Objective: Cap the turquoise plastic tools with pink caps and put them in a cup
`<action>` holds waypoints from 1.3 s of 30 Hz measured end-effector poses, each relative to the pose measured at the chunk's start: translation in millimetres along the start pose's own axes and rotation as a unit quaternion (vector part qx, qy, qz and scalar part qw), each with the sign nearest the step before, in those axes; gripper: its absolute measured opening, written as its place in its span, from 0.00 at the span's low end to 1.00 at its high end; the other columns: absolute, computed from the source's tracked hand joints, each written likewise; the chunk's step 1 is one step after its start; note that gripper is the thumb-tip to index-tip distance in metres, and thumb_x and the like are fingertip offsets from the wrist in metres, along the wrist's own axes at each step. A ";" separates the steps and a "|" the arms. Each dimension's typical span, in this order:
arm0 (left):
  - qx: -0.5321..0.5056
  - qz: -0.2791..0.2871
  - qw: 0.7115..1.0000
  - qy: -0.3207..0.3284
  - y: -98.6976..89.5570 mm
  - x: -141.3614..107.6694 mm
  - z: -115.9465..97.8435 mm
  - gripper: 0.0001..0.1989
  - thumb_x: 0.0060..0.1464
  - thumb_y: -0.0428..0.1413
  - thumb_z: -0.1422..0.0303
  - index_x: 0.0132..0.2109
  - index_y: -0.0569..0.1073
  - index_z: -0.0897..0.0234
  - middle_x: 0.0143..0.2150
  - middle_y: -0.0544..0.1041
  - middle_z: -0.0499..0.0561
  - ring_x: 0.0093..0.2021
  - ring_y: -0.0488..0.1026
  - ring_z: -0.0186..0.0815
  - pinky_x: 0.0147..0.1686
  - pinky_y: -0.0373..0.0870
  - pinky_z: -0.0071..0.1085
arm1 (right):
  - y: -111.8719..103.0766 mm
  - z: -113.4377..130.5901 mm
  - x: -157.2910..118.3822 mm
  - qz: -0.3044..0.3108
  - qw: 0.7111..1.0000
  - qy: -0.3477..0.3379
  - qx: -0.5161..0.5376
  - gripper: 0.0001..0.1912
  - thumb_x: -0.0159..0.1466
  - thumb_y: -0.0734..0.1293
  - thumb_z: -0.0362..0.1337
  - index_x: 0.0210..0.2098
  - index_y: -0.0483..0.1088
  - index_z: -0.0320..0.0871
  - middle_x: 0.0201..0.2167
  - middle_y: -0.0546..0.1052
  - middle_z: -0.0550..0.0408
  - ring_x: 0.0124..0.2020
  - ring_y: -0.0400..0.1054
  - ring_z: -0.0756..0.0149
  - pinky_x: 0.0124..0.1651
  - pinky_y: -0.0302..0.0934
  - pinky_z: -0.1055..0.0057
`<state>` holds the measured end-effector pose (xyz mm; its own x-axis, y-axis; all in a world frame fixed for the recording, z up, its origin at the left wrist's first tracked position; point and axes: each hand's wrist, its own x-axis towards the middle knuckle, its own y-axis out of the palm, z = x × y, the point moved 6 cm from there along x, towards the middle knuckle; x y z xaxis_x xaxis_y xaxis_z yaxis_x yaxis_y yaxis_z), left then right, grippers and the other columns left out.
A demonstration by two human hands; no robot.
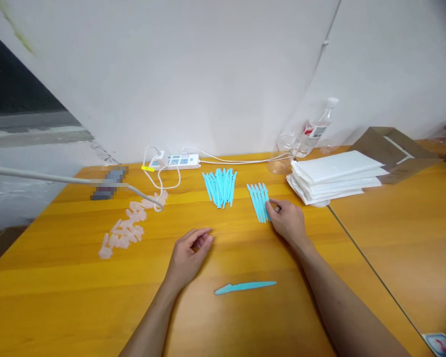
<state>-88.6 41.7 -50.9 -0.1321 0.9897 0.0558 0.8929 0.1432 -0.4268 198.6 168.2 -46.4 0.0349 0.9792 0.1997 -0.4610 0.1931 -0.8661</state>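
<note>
My right hand (288, 220) is at the right end of a neat row of light-blue eyebrow razors (257, 202), its thumb and fingertips closed on the outermost one. Over the table to the left hovers my left hand (189, 255), fingers loosely curled, with a gap between thumb and forefinger and nothing seen in it. A single eyebrow razor (245, 286) lies crosswise on the table between my forearms. Beyond my hands, a looser pile of the same razors (220, 188) is heaped left of the row.
Translucent pinkish plastic pieces (126, 230) are scattered at left, near a blurred dark object (109, 182). A white power strip (180, 161) with cables sits by the wall. At right are stacked white packets (334, 176), a plastic bottle (314, 131), a clear cup (280, 161) and a cardboard box (390, 148).
</note>
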 end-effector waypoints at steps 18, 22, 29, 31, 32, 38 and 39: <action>0.209 -0.095 0.967 -0.111 22.7 146.3 -26.9 0.10 0.44 0.62 0.59 0.28 0.79 0.62 0.31 0.81 0.58 0.40 0.76 0.48 0.38 0.64 0.36 | -7.3 28.5 -26.0 -0.089 0.985 -0.111 0.096 0.18 0.67 0.60 0.43 0.34 0.78 0.39 0.25 0.72 0.51 0.27 0.64 0.65 0.37 0.57 0.69; 0.151 -0.068 0.978 -0.129 21.4 146.0 -23.8 0.07 0.45 0.61 0.65 0.27 0.78 0.64 0.26 0.79 0.55 0.33 0.76 0.42 0.34 0.65 0.33 | -8.8 33.9 -25.0 -0.060 0.981 -0.100 0.157 0.18 0.67 0.61 0.44 0.34 0.78 0.39 0.24 0.71 0.52 0.27 0.63 0.66 0.36 0.57 0.69; -0.143 0.074 0.979 -0.124 60.1 56.8 -56.9 0.21 0.55 0.56 0.52 0.39 0.77 0.69 0.26 0.77 0.51 0.24 0.72 0.30 0.27 0.69 0.26 | 20.6 71.6 -43.6 0.232 0.835 0.024 0.499 0.25 0.65 0.63 0.55 0.42 0.76 0.39 0.26 0.72 0.55 0.25 0.64 0.69 0.30 0.60 0.71; -0.234 0.123 0.955 -0.138 76.9 26.6 -63.1 0.20 0.55 0.57 0.52 0.36 0.76 0.68 0.26 0.76 0.50 0.24 0.71 0.29 0.27 0.69 0.25 | 31.1 83.6 -54.9 0.316 0.766 0.039 0.558 0.27 0.65 0.62 0.56 0.46 0.75 0.39 0.26 0.73 0.55 0.23 0.65 0.69 0.28 0.60 0.71; -0.247 0.140 0.948 -0.142 80.4 14.9 -62.8 0.20 0.56 0.57 0.52 0.35 0.76 0.68 0.26 0.76 0.50 0.25 0.72 0.30 0.27 0.70 0.26 | 34.6 85.8 -58.9 0.337 0.749 0.044 0.570 0.27 0.65 0.61 0.56 0.47 0.74 0.39 0.28 0.74 0.54 0.22 0.65 0.70 0.27 0.61 0.71; 0.064 -0.107 0.988 -0.093 -46.4 -22.2 1.0 0.16 0.56 0.58 0.56 0.44 0.79 0.63 0.40 0.81 0.53 0.39 0.77 0.38 0.43 0.73 0.34 | 22.5 73.7 -56.4 0.231 0.904 -0.108 0.344 0.21 0.69 0.59 0.48 0.51 0.73 0.42 0.28 0.70 0.56 0.29 0.65 0.67 0.34 0.60 0.69; 0.149 -0.193 0.966 -0.089 -85.9 -30.3 14.6 0.17 0.56 0.58 0.56 0.45 0.79 0.63 0.41 0.81 0.54 0.38 0.77 0.38 0.43 0.73 0.35 | 18.3 75.0 -57.1 0.211 0.922 -0.155 0.284 0.19 0.70 0.58 0.46 0.51 0.73 0.42 0.29 0.70 0.55 0.30 0.64 0.66 0.36 0.60 0.69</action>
<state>-167.7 -0.7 -29.1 -0.5266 0.8420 0.1173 0.6027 0.4671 -0.6470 121.6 111.2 -39.3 -0.4688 0.8778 0.0982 -0.7685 -0.3506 -0.5353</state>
